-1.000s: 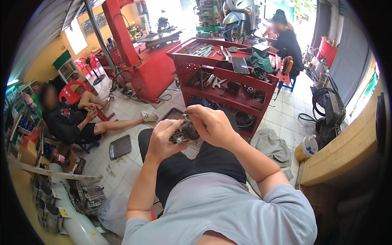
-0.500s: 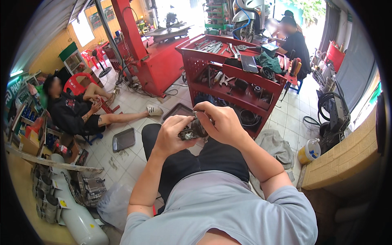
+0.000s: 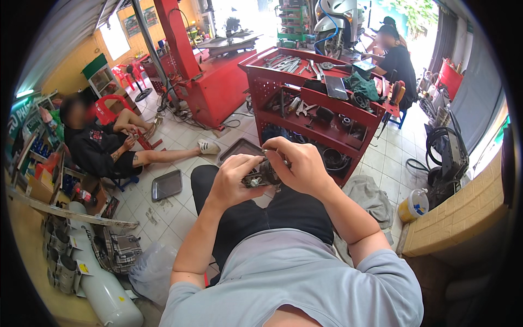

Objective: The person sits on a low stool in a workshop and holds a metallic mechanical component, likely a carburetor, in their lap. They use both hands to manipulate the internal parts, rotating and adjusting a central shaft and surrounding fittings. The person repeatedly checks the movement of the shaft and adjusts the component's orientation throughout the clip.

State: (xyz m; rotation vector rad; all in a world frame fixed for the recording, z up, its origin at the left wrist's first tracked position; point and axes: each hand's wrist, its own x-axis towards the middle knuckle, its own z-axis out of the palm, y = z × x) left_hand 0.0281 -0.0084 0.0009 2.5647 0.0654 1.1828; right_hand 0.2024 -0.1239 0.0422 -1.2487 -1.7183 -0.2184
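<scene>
Between my two hands, above my lap, is a small dark metal machine part (image 3: 255, 180) with a lighter round fitting on its near side; its exact kind I cannot make out. Wrapped around its left side is my left hand (image 3: 233, 180), closed on it. My right hand (image 3: 297, 163) grips the right side, thumb and forefinger pinched together at the top. The fingers cover much of the part. Beyond my hands, a dark metal tray (image 3: 240, 147) lies on the floor at the foot of the red tool cart.
The red tool cart (image 3: 305, 82) stands ahead, with wrenches (image 3: 290, 64) and a phone (image 3: 335, 87) on top. Another tray (image 3: 166, 185) lies left, near a seated person (image 3: 101, 141). A grey cloth (image 3: 369, 200) and a yellowish bucket (image 3: 413, 205) are right. A white tank (image 3: 103, 278) lies lower left.
My view has shifted slightly. Both hands keep hold of the metal part, which looks turned a little, with its round fitting slightly more exposed.
</scene>
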